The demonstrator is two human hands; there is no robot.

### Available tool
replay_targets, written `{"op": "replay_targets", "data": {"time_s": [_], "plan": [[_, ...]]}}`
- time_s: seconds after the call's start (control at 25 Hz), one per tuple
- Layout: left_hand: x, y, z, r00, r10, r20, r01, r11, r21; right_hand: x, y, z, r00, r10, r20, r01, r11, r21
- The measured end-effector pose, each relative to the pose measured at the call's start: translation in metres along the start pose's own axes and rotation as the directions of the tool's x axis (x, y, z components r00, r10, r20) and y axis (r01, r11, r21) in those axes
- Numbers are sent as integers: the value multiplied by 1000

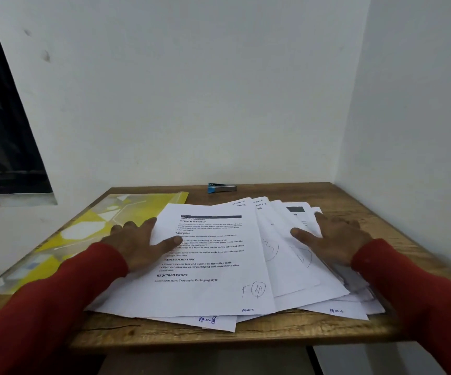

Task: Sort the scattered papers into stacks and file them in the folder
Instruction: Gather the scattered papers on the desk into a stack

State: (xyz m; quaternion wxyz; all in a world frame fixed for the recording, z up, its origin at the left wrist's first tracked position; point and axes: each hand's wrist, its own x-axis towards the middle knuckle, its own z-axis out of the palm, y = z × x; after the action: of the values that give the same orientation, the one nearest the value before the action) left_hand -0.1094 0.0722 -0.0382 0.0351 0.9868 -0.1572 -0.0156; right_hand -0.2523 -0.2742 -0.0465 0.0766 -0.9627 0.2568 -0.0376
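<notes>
Papers: a loose, fanned pile of printed sheets lies across the middle and right of the counter, overlapping at odd angles, with several near corners poking out toward me.
Top sheet: printed text with a handwritten "F" and a circled 4 near its lower right corner; sheets to its right show other pen marks I cannot read surely.
Left hand: flat and open on the left edge of the top sheet, thumb pressing on the print, fingers reaching past the edge toward the folder.
Right hand: also flat and open, fingers spread, pressing on the right side of the pile; neither of my hands grips anything.
Folder: yellow and clear plastic, lying flat at the left of the counter, partly under the pile's left edge.
Stapler: small, blue and silver, at the back of the counter, apart from the papers.
Handling, as I judge it: each sheet is light, thin and limp, and sheets slide easily over one another, so a careless tug could drag neighbours along or crease a corner.
Where to hold: I would pinch 1 sheet at a free near corner or side edge while my other palm pins the rest.
Folder's feel: likely slick and bendy, so it needs steadying when sheets go in.
</notes>
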Motion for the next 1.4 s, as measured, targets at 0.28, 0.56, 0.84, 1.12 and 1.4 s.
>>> {"op": "replay_targets", "data": {"time_s": [0.28,0.56,0.84,1.12,1.4], "plan": [[4,21,-3,998,58,-9,-58,988,-146,-3,-9,-2,998,-53,20,47,972,232],[-24,-44,3,995,-83,51,76,989,126,-20,-14,-6,997,19,80,-24,998,61],[-16,-14,11,986,54,-155,-37,993,110,-12,-35,3,995,-34,98,28,997,67],[5,50,7,972,215,95,-112,778,-618,-18,-41,-14,973,-160,167,60,874,483],[31,69,12,954,259,149,63,314,-947,-4,-38,-3,994,-69,80,-24,589,808]]}}
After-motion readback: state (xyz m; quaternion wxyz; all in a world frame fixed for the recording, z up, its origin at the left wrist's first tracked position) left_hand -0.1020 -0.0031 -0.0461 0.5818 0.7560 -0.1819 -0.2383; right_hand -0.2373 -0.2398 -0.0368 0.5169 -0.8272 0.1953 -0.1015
